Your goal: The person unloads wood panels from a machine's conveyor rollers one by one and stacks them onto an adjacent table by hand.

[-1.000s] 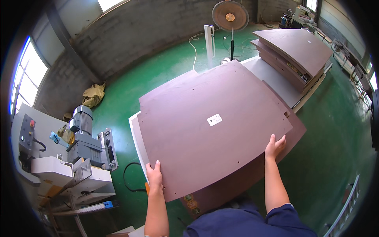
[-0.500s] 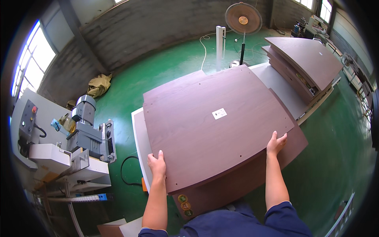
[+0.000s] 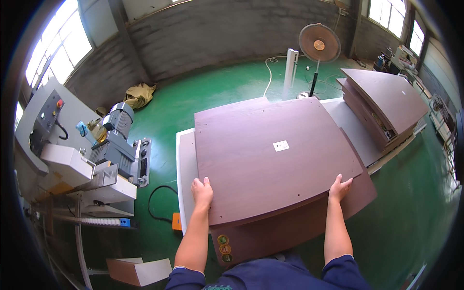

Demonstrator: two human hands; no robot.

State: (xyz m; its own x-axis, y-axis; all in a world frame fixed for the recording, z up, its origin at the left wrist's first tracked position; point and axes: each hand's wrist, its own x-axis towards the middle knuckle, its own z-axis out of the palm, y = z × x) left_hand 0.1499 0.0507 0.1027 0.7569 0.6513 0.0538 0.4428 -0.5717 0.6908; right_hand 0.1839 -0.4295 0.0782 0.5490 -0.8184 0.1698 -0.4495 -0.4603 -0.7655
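A large mauve-brown board [image 3: 251, 169] with a curved front edge and small holes lies in front of me, a small white label [image 3: 281, 146] on its face. My left hand [image 3: 202, 193] grips its left edge near the front, thumb on top, fingers partly hidden. At the front right corner my right hand [image 3: 340, 188] has hold of the edge, its thumb up and its underside fingers hidden. Beneath this one, another brown board [image 3: 285, 237] sticks out toward me and to the right, with round stickers [image 3: 225, 249] at its front left.
Grey-white machine with a motor [image 3: 118, 121] at the left; orange box [image 3: 177, 221] and black cable beside the stack. Behind stand a round fan [image 3: 319, 43] and a white post [image 3: 290, 72]. More stacked brown boards [image 3: 386, 99] at the right; an open carton [image 3: 140, 270] at lower left.
The held board has slid a little away from me over the lower one, baring more of the lower board in front. Both hands keep their hold. The view has shifted too.
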